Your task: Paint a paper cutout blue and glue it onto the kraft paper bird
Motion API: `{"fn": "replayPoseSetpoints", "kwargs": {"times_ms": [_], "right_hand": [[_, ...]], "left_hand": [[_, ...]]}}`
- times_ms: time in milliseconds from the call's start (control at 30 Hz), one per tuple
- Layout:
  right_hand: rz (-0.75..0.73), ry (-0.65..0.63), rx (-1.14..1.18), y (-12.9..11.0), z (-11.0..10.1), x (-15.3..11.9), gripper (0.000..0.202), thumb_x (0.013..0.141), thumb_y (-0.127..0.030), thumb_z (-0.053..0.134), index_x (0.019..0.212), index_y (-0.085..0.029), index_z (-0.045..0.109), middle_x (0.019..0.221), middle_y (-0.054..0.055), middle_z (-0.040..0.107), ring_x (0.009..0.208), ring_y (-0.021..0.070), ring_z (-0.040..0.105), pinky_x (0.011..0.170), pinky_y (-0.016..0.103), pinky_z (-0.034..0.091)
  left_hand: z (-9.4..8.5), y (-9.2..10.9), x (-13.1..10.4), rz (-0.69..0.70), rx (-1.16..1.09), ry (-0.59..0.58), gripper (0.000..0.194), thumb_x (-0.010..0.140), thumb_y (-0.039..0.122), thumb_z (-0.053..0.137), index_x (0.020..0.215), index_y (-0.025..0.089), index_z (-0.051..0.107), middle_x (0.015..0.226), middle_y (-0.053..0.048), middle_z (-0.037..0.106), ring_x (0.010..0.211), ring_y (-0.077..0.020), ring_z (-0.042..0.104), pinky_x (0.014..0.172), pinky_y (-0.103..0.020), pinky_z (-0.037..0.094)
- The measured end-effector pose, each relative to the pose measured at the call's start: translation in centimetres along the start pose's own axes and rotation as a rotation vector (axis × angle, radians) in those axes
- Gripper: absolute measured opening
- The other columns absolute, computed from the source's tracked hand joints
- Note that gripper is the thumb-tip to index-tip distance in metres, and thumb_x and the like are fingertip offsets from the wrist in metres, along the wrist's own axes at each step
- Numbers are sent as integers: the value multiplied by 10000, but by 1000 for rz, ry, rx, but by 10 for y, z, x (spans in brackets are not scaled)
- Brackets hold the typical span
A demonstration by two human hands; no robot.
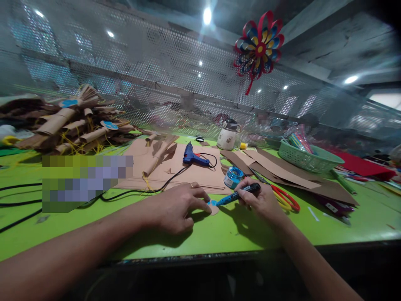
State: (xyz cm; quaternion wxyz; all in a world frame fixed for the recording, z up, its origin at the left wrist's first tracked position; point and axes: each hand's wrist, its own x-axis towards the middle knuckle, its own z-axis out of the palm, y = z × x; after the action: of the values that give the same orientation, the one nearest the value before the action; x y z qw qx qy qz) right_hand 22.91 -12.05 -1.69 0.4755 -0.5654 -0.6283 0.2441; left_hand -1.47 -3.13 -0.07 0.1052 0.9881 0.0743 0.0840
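My right hand (pixel 255 194) is closed around a black marker (pixel 233 196) whose blue-stained tip touches a small round piece of brown paper (pixel 213 210). Blue marks show on the upper part of this piece. My left hand (pixel 177 205), with a ring on one finger, rests on the green table, fingers apart and fingertips pressing the piece's left edge. Just behind the marker stands an uncapped jar of blue paint (pixel 233 177). Scissors with red and yellow handles (pixel 286 198) lie right of my right hand.
A blue glue gun (pixel 194 158) lies on brown cardboard (pixel 171 169), its black cord (pixel 169 182) running left. Rolled-paper bundles (pixel 78 121) pile up at the left. Behind are a white bottle (pixel 227 136) and a green basket (pixel 310 159); paper strips (pixel 282 167) lie to the right.
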Motion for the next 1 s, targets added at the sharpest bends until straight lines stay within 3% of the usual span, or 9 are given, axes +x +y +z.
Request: {"fn": "replayPoseSetpoints", "kwargs": {"times_ms": [400, 700, 1000], "right_hand": [[34, 56, 113, 1, 3, -1, 155, 817, -324, 582, 798, -170, 571, 504, -32, 539, 427, 106, 461, 425, 229, 379], [16, -54, 18, -1, 2, 0, 115, 812, -274, 563, 825, -165, 599, 587, -19, 560, 493, 107, 487, 477, 235, 390], [-6, -14, -8, -5, -2, 1, 133, 748, -292, 598, 775, -162, 606, 548, -18, 558, 477, 116, 483, 471, 244, 381]], "left_hand": [[1, -1, 0, 5, 2, 12, 572, 668, 124, 545, 1212, 275, 643, 1212, -44, 614, 1069, -259, 539, 952, -401, 426], [0, 0, 0, -8, -6, -3, 626, 652, 111, 540, 1242, 300, 622, 1220, -39, 604, 1081, -254, 529, 958, -401, 416], [0, 0, -1, -7, 10, -9, 593, 669, 128, 542, 1234, 290, 625, 1216, -41, 606, 1081, -254, 526, 953, -395, 420]]}}
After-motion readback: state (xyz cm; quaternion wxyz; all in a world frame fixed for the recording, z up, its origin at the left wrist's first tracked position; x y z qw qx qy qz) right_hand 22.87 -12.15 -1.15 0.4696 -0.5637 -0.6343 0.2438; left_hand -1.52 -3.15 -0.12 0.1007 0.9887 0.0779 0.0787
